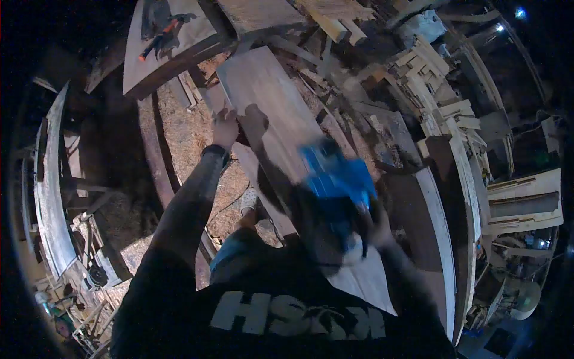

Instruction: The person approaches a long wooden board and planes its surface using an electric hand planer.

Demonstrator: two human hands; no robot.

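A long wooden board point(269, 90) runs from the upper middle down toward the person's body. On it, right of centre, rests a blue power tool point(339, 179), blurred, which looks like a planer. My right hand point(376, 227) is closed around the tool's rear part, partly in shadow. My left hand point(225, 128) is at the board's left edge, near its far end; its fingers are too dark to make out clearly. A dark band circles the left wrist. Shadows of the arm and hand fall across the board.
An orange-and-black tool point(158, 45) lies on a thick slab point(179, 57) at the upper left. Shavings point(185, 134) cover the ground by a foot in a light shoe point(249, 200). Stacked wood strips point(427, 66) and long planks point(442, 233) stand to the right.
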